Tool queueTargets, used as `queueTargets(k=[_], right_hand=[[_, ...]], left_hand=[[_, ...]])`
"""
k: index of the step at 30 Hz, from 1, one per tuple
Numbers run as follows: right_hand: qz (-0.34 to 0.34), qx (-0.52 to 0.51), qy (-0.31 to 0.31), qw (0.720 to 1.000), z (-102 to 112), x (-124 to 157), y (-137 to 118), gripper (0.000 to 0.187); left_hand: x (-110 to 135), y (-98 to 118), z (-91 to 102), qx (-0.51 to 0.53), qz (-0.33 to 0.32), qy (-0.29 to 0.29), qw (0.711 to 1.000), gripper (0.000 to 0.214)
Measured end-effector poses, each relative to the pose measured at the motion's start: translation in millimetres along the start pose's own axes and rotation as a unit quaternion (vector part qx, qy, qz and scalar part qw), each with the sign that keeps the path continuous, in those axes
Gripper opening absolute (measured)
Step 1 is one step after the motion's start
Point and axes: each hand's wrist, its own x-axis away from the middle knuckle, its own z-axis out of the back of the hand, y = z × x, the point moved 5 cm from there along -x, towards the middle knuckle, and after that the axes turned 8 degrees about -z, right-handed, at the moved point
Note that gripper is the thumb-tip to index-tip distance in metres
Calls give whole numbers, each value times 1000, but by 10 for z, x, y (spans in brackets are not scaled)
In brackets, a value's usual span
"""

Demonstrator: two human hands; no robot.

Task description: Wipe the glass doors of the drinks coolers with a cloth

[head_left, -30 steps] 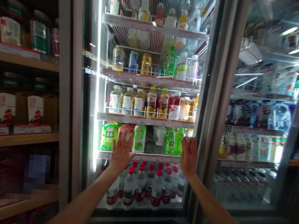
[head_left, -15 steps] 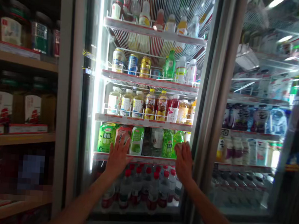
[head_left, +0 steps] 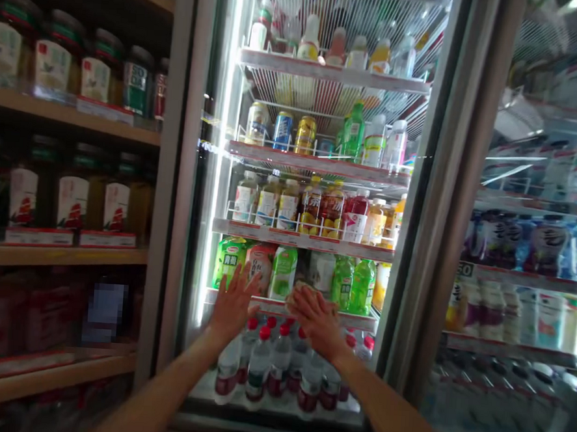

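A glass-fronted drinks fridge [head_left: 302,157] stands before me, lit by a bright strip on its left side. My left hand [head_left: 234,307] is open, fingers spread, in front of the glass near a pink bottle [head_left: 260,263] and a green bottle [head_left: 230,258]. To its right, my right hand [head_left: 314,318] lies flat with its fingers together over a small pale piece that looks like a folded cloth [head_left: 293,296]. Most of the cloth is hidden under the fingers. Behind this hand are a green-labelled bottle [head_left: 283,274] and a grey-white container [head_left: 322,272].
Red-capped bottles [head_left: 260,364] fill the fridge bottom. Wooden shelves [head_left: 61,254] with bottles run along the left. A metal door frame [head_left: 459,187] separates this fridge from another glass-fronted cooler [head_left: 524,279] on the right. A blurred-out patch [head_left: 106,312] covers part of the lower left.
My right hand has swept left across the glass, from the right side to near the middle. The left hand stays about where it was on the fridge front. The view has turned slightly left.
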Motion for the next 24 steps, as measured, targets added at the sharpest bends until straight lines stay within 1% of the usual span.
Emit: queueTargets(k=[1,2,3,6,7,8,9,10,12,13,14,15,16,17,19,20,21,22,24], right_hand=[[29,-5,-17,999,-34,2,-62,47],[37,-7,-24,999,-41,-52,-77,47],[23,-7,-23,999,-22,-158,-50,47],[-75,1,11,997,92,-551,107,53],[-93,2,18,996,106,-617,118,54],[-91,2,16,996,92,-623,88,55],[-68,-1,6,998,53,-571,14,54],[-30,-6,-11,999,-5,-471,-87,53],[71,-22,-48,996,-133,-226,-310,49],[101,-25,-57,993,-182,-148,-379,46],[124,-28,-61,990,-211,-131,-423,44],[127,-28,-58,990,-217,-187,-431,44],[112,-25,-48,992,-198,-306,-409,45],[87,-23,-33,995,-162,-465,-372,47],[14,-19,-2,1000,-76,-780,-287,51],[-12,-19,7,1000,-51,-882,-273,52],[-18,-20,9,1000,-47,-928,-294,52],[-3,-25,4,1000,-64,-922,-352,51],[70,-39,-20,997,-146,-807,-527,48]], left_hand=[[21,-72,6,-10,11,4,1000,70],[36,-137,9,-19,19,8,1000,71],[46,-189,8,-26,24,10,999,72],[67,-288,-3,-33,26,8,999,74],[81,-319,-6,-32,30,7,999,73],[101,-356,-7,-31,39,5,999,73],[128,-401,-7,-30,49,3,998,73],[158,-451,-6,-31,58,1,998,73],[221,-560,0,-38,67,-6,997,73],[246,-613,4,-42,69,-10,997,73],[265,-663,10,-46,70,-13,996,74],[277,-707,18,-49,71,-16,996,75],[283,-744,26,-50,73,-18,996,76],[283,-772,35,-50,75,-20,996,77],[280,-817,50,-47,78,-24,996,78],[283,-844,56,-45,83,-25,995,78],[289,-877,62,-44,89,-27,995,77],[300,-917,68,-44,95,-29,994,77],[326,-1012,85,-45,100,-32,993,78]])
